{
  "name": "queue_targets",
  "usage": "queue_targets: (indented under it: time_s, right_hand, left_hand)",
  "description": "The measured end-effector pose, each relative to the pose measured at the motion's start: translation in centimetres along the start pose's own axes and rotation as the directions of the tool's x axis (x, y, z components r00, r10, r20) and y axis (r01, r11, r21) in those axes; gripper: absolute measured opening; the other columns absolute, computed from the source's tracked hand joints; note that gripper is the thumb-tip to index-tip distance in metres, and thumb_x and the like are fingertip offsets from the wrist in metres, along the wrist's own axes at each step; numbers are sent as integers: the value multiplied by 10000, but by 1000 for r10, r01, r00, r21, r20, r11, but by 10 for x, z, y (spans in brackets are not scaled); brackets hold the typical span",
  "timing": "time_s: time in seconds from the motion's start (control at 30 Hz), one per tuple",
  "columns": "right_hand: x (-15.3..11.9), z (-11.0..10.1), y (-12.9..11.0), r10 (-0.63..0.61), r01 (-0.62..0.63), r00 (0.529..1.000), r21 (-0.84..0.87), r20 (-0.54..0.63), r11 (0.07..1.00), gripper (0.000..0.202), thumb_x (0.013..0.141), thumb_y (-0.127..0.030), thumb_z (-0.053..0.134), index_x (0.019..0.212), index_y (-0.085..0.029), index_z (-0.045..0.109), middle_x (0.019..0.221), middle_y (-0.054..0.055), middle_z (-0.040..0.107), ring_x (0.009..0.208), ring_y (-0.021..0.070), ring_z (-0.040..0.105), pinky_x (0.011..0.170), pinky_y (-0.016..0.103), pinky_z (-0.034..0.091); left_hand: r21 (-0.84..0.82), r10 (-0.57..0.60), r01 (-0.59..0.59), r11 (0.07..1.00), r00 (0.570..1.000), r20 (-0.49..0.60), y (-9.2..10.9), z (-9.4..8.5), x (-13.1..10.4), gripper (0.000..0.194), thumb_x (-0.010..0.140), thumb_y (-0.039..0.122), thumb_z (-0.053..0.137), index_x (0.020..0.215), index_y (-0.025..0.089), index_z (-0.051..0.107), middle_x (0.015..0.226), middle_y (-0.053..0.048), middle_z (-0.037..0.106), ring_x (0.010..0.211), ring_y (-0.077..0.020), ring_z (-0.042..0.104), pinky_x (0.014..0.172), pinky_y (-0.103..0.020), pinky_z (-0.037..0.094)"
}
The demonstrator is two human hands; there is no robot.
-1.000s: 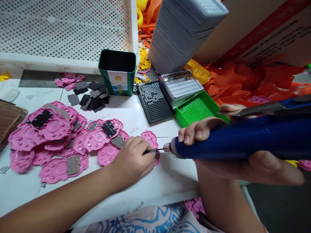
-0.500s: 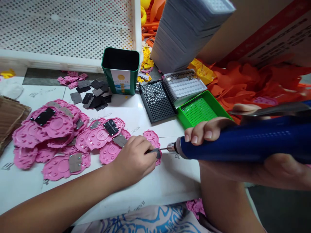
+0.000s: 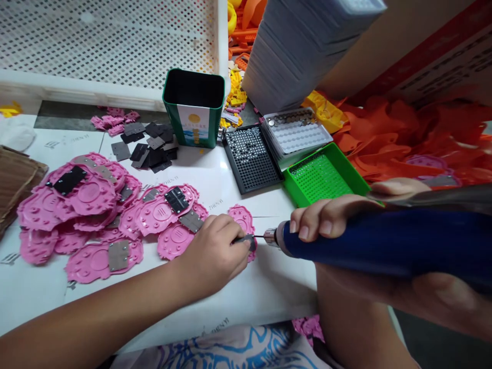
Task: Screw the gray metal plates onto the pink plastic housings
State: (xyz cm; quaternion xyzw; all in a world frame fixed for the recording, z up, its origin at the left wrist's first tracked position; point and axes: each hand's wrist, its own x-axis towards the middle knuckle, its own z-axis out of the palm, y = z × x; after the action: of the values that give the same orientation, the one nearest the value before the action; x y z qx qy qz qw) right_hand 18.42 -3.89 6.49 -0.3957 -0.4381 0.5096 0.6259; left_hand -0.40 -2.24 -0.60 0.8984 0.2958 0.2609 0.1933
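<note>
My left hand (image 3: 221, 251) is closed, its fingertips pinching a small dark grey plate (image 3: 249, 240) against a pink plastic shell (image 3: 241, 217) on the table. Part of the shell is covered by this hand. A blue electric screwdriver (image 3: 369, 233) lies almost level in my right hand (image 3: 330, 218), the fingers wrapped over its front. Its thin bit points left and its tip meets the plate; whether a screw is there is too small to tell. Left of my hand lies a pile of pink shells (image 3: 90, 192), many with grey or black plates screwed on.
Loose dark plates (image 3: 154, 146) lie beside a green tin (image 3: 196, 123). A black perforated screw tray (image 3: 253, 166), a green tray (image 3: 326, 177) and a white tray (image 3: 300, 136) stand ahead. Behind are a tall white stack (image 3: 300, 56), orange parts (image 3: 388, 143) and a white crate (image 3: 115, 97).
The rear of the screwdriver has dropped slightly with my right hand, while its bit stays at the plate. My left hand keeps its pinch. The view has shifted a little.
</note>
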Motion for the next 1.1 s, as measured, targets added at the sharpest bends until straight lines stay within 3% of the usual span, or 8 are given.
queue_targets:
  time_s: [0.17, 0.33, 0.5, 0.6, 0.7, 0.87, 0.97, 1.1]
  right_hand:
    - [-4, -3, 5, -150, 170, 977, -127, 150, 977, 458, 753, -490, 739, 1154, -301, 624, 729, 7, 630, 619, 214, 620, 610, 434, 539]
    - [-3, 7, 7, -138, 149, 986, -127, 93, 981, 419, 766, -472, 727, 1141, -304, 645, 743, 9, 614, 634, 213, 610, 622, 439, 532]
    - [10, 10, 6, -141, 147, 976, -24, 168, 989, 409, 723, -473, 723, 1078, -273, 686, 677, 19, 627, 577, 199, 592, 541, 384, 504]
    - [25, 10, 1, -123, 117, 985, 58, 125, 991, 333, 670, -461, 707, 932, -256, 700, 648, 19, 632, 568, 201, 585, 532, 386, 501]
    - [48, 16, -6, -153, 151, 988, 63, 21, 986, 304, 632, -389, 695, 928, -323, 682, 618, -12, 653, 544, 210, 591, 544, 397, 491]
    - [101, 33, 3, -284, 274, 927, -76, -246, 959, 212, 584, -366, 624, 795, -341, 621, 524, -43, 571, 465, 199, 513, 478, 384, 406]
    - [125, 33, 18, -252, 229, 925, -112, -285, 967, 180, 567, -433, 628, 705, -348, 551, 520, -47, 544, 476, 217, 512, 497, 414, 411]
    - [136, 27, 32, -199, 171, 953, -138, -228, 976, 257, 560, -521, 684, 725, -373, 553, 556, -63, 563, 557, 219, 548, 639, 468, 477]
  left_hand:
    - [-9, -10, 10, 1000, 1000, 3, 2, 2, 0, 281, 939, 160, 510, 689, 139, 636, 758, -64, 582, 749, -180, 484, 655, -302, 410]
    - [-42, -9, 11, 999, 1000, 26, 0, 4, 1, 297, 937, 171, 516, 657, 145, 611, 749, -64, 558, 745, -178, 481, 664, -297, 411]
    - [-20, 25, -25, 999, 1000, 14, -2, 2, 0, 308, 940, 157, 503, 651, 147, 611, 737, -61, 560, 721, -172, 475, 644, -296, 376]
    - [36, 66, -67, 997, 998, 23, -2, 1, -3, 270, 951, 223, 511, 732, 151, 651, 757, -62, 580, 727, -185, 483, 646, -320, 351]
    - [24, 154, -155, 988, 987, 43, 0, -1, -7, 188, 921, 292, 559, 900, 153, 685, 817, -69, 605, 778, -211, 512, 686, -353, 351]
    - [-29, 238, -237, 971, 966, 104, 0, -4, -10, 269, 844, 258, 624, 1091, 151, 634, 931, -73, 634, 876, -238, 533, 760, -389, 350]
    - [-36, 211, -208, 978, 970, 120, -2, -5, -10, 306, 783, 240, 651, 1066, 132, 606, 1075, -106, 642, 979, -275, 531, 832, -419, 353]
    - [-27, 207, -205, 978, 961, 185, -4, -4, -11, 322, 757, 216, 662, 1059, 131, 590, 1309, -144, 583, 1186, -328, 480, 972, -469, 329]
